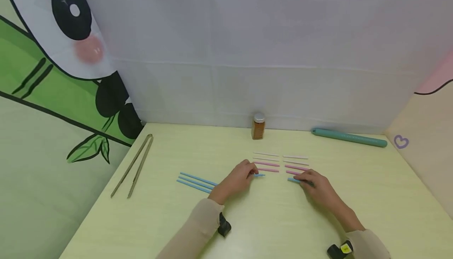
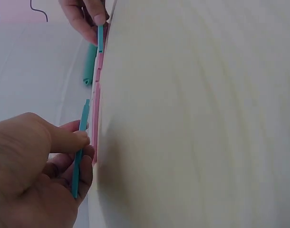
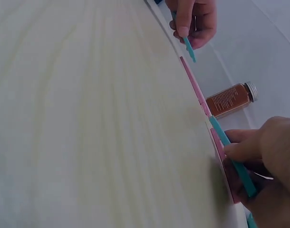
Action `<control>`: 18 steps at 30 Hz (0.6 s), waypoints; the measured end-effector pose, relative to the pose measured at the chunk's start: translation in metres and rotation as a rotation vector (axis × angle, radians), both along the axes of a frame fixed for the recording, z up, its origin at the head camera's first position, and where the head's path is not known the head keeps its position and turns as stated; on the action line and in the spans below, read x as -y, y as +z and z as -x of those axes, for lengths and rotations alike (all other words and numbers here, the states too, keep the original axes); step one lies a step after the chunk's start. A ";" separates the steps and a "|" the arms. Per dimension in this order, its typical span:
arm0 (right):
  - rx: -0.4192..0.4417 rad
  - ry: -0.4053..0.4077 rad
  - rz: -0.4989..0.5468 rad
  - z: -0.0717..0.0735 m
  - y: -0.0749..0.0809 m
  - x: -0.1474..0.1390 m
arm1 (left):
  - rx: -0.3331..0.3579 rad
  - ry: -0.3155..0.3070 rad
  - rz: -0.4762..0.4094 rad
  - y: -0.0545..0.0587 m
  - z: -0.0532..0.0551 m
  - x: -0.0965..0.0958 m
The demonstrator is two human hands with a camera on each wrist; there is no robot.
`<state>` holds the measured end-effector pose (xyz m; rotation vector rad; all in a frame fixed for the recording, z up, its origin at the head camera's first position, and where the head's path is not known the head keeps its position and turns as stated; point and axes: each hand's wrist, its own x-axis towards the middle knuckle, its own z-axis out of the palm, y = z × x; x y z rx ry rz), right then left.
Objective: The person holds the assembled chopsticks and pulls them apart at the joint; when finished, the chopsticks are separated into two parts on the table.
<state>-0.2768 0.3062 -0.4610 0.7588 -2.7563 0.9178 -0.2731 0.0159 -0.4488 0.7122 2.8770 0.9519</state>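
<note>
In the head view my left hand (image 1: pixel 238 178) pinches a thin blue stick (image 1: pixel 260 175), its tip pointing right. My right hand (image 1: pixel 318 187) pinches another blue stick (image 1: pixel 292 180), and a gap separates the two. The left wrist view has the left hand's stick (image 2: pixel 80 159) between thumb and fingers, slanted beside the pink sticks. In the right wrist view, the right hand's stick (image 3: pixel 233 159) lies close along a pink stick (image 3: pixel 220 145). Behind both hands, pink sticks (image 1: pixel 267 170) and thinner pale sticks (image 1: pixel 266 154) form two columns. Three more blue sticks (image 1: pixel 195 184) are partly hidden by my left wrist.
Metal tongs (image 1: pixel 134 168) lie at the table's left side. A brown-filled jar (image 1: pixel 258 127) with a silver lid stands at the back edge by the white cloth wall (image 1: pixel 230 54). A green cylinder (image 1: pixel 350 137) lies at the back right of the pale wooden table (image 1: pixel 265 223).
</note>
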 end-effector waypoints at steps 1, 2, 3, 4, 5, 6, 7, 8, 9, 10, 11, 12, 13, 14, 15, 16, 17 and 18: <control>0.008 0.001 -0.001 0.000 -0.001 0.000 | 0.001 -0.003 0.008 -0.002 0.000 -0.005; 0.009 0.002 0.000 0.000 -0.001 0.001 | -0.001 -0.007 0.012 -0.003 0.000 -0.010; 0.009 0.000 0.005 0.000 -0.002 0.001 | 0.000 -0.009 0.010 -0.004 0.001 -0.015; 0.004 -0.006 0.009 0.000 -0.002 0.002 | -0.004 -0.008 0.008 -0.005 0.001 -0.019; 0.001 -0.008 0.013 0.000 -0.002 0.002 | -0.008 -0.007 0.011 -0.006 0.002 -0.023; -0.005 -0.008 0.017 0.000 -0.003 0.002 | -0.017 -0.006 0.012 -0.007 0.003 -0.026; -0.010 -0.009 0.020 0.000 -0.003 0.002 | -0.028 -0.003 0.013 -0.008 0.004 -0.029; -0.015 -0.009 0.021 0.000 -0.004 0.002 | -0.041 0.000 0.019 -0.009 0.005 -0.031; -0.018 -0.008 0.025 0.000 -0.004 0.002 | -0.051 0.003 0.024 -0.010 0.006 -0.034; -0.021 -0.009 0.027 0.001 -0.004 0.002 | -0.063 0.008 0.034 -0.011 0.007 -0.035; -0.024 -0.008 0.028 0.000 -0.004 0.002 | -0.069 0.012 0.043 -0.011 0.008 -0.037; -0.027 -0.009 0.028 0.000 -0.005 0.002 | -0.075 0.014 0.046 -0.012 0.009 -0.038; -0.028 -0.011 0.031 0.000 -0.005 0.002 | -0.080 0.016 0.049 -0.012 0.009 -0.039; -0.032 -0.011 0.031 0.000 -0.005 0.002 | -0.085 0.017 0.055 -0.013 0.010 -0.040; -0.035 -0.012 0.032 0.000 -0.005 0.002 | -0.088 0.019 0.056 -0.013 0.010 -0.040; -0.037 -0.012 0.030 0.001 -0.005 0.002 | -0.090 0.021 0.054 -0.013 0.011 -0.040; -0.038 -0.010 0.028 0.001 -0.005 0.002 | -0.094 0.021 0.054 -0.013 0.011 -0.041; -0.042 -0.009 0.024 0.001 -0.005 0.002 | -0.098 0.020 0.054 -0.013 0.011 -0.041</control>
